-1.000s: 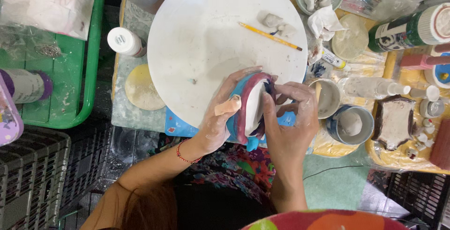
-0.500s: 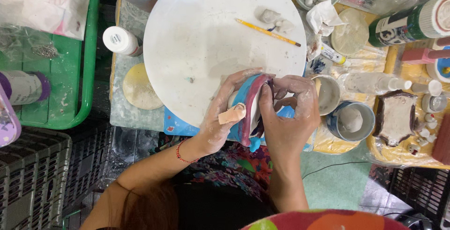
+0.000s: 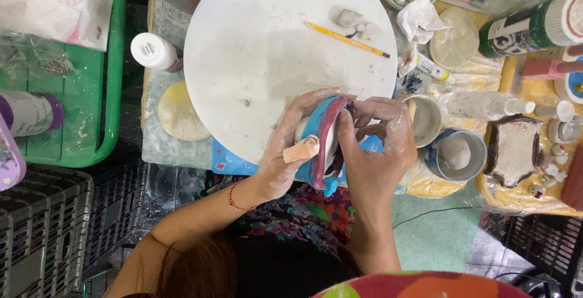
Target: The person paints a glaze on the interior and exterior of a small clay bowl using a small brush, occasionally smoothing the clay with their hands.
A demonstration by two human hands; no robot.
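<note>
The left hand (image 3: 285, 152) grips a blue bowl with a dark red rim (image 3: 322, 140), fingers wrapped around its outer wall; a tan bandage covers the thumb. The right hand (image 3: 376, 152) is closed on the opposite side of the bowl, with its fingertips curled over the rim near the top. The bowl is held on edge, rim facing roughly sideways, at the near edge of a round white turntable (image 3: 267, 49). Compared with one second ago, the grip of both hands is unchanged, and the bowl has stayed at the same near edge; the right fingers have shifted slightly along the rim, which suggests fine work on the rim is ongoing. On the turntable's far side lie a yellow pencil-like tool (image 3: 346, 39) and small grey clay lumps (image 3: 355, 22). To the right stand a cream cup (image 3: 425, 119) and a blue cup (image 3: 455, 154), then a brown-edged clay tray piece (image 3: 515, 149). To the left are a white bottle (image 3: 152, 51), a yellow disc (image 3: 181, 113) and a green tray (image 3: 91, 110).
</note>
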